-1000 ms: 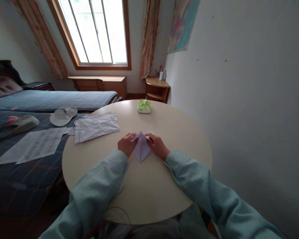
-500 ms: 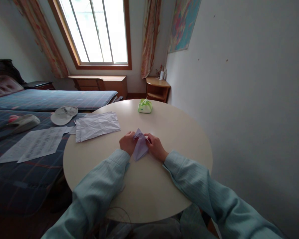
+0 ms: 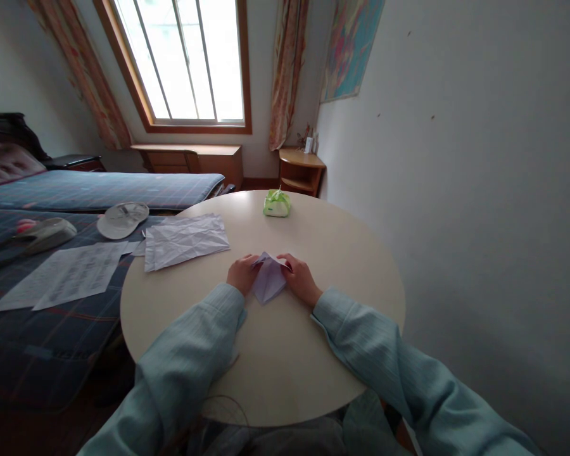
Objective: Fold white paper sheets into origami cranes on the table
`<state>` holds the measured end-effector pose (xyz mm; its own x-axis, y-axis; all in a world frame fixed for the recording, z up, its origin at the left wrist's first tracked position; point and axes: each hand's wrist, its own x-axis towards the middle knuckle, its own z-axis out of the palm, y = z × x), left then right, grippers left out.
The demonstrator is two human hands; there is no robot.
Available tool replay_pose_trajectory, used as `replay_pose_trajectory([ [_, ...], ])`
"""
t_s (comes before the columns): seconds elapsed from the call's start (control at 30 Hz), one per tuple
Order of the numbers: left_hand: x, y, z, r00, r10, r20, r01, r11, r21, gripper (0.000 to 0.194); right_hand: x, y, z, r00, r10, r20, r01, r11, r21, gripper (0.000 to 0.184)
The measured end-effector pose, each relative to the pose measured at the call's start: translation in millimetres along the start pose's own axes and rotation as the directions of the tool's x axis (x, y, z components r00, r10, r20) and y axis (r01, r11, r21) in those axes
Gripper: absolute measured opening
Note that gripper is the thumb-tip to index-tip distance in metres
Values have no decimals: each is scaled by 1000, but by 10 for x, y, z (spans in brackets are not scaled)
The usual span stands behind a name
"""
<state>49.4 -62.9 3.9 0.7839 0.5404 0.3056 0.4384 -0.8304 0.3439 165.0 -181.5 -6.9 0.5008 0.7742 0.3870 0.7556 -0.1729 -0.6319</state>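
Okay, left hand (image 3: pixel 242 275) and right hand (image 3: pixel 302 280) both have fingers (image 3: pixel 287 258) closed on folded paper (image 3: pixel 270 283) near frame center, over desk (image 3: pixel 285 367); crumpled sheets (image 3: pixel 186 242) lie center-left.

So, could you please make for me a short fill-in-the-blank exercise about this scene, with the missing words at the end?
Counting the left hand and right hand, the number of hands holding the folded paper is ____.
Seen by the wearer, the wrinkled sheets lie to the ____ of the folded paper.
The tissue pack on the table is whitish and bright ____.

Missing words: two; left; green.
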Motion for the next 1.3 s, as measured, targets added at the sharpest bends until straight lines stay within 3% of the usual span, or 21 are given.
replay_pose_trajectory([
  [0.17, 4, -82, 68, 998, 69, 6, -67, 978, -198, 30, 53, 82, -57, 998, 60, -21, -58, 995, 77, 29],
  [0.3, 18, -116, 114, 999, 47, 16, -37, 931, -364, 47, 69, 110, -72, 994, 100, -33, -91, 977, 192, 29],
  [0.57, 64, -140, 145, 998, -34, 58, 65, 713, -698, 52, 79, 213, 1, 994, 108, -17, -94, 919, 383, 47],
  [0.67, 57, -133, 128, 997, -43, 58, 71, 741, -667, 52, 85, 207, 2, 995, 102, -8, -92, 927, 362, 47],
  [0.8, 36, -93, 88, 997, 0, 78, 40, 861, -508, 49, 70, 118, -49, 992, 122, 16, -123, 976, 181, 42],
  [0.93, 24, -66, 48, 990, 48, 133, 9, 919, -394, 48, 57, 32, -95, 990, 130, 57, -134, 988, 74, 35],
  [1.07, 22, -79, 29, 988, 66, 139, -7, 920, -393, 46, 67, 14, -112, 985, 158, 75, -163, 984, 68, 31],
  [1.3, 27, -104, 73, 994, -100, 37, 105, 873, -477, 33, 68, 32, -145, 986, 158, 59, -166, 967, 195, 28],
])
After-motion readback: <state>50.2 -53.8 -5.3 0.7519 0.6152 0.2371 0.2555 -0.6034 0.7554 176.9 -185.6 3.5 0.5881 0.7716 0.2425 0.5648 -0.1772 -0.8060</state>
